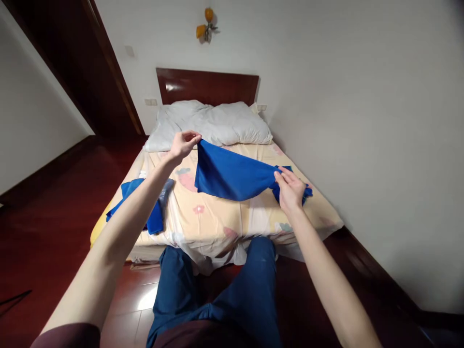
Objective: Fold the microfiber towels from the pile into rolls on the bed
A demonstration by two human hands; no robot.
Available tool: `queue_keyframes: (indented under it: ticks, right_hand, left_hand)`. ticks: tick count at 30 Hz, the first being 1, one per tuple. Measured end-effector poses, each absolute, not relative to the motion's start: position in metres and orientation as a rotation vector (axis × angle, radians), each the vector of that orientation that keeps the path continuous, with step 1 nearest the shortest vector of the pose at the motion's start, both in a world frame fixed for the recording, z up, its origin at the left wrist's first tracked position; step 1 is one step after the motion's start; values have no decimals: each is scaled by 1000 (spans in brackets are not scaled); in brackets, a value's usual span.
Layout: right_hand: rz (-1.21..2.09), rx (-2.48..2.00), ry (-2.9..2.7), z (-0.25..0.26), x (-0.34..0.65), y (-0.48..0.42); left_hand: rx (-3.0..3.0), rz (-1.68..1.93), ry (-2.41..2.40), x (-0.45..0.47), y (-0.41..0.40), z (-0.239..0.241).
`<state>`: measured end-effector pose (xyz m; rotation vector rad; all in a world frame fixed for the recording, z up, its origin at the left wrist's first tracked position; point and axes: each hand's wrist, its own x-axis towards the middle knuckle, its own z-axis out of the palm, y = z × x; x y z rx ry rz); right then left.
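A blue cloth (228, 174) hangs stretched between my two hands above the bed (203, 222). My left hand (183, 145) pinches its upper left corner, raised over the sheet. My right hand (290, 191) grips the cloth's right end lower down, near the bed's right side, with a bunched part of the blue fabric under the fingers. A second blue cloth (145, 203) lies spread on the left part of the bed, under my left forearm.
Two white pillows (213, 123) lie against the dark wooden headboard (206, 87). A white wall runs close along the bed's right side. Dark red floor (54, 217) extends to the left. My legs in blue trousers (217, 295) stand at the bed's foot.
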<state>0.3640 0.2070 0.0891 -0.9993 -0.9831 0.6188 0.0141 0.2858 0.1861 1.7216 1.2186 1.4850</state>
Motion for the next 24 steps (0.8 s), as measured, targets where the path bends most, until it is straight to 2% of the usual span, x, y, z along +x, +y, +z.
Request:
queue_keyframes:
  ticks: [5,13,19,24]
  right_hand:
    - [622,-969,-980,131,352,239]
    - [613,-997,-1082,158,338,235]
    - [664,-1041,-1137,168,339,215]
    - [762,-1050,-1138,156,349,194]
  left_hand:
    - [1769,1498,1210,-23,266,205]
    - [1776,1568,1220,-51,245,203]
    - [1775,1515,1229,-56,236,199]
    - [1814,1427,1244,-54,217,192]
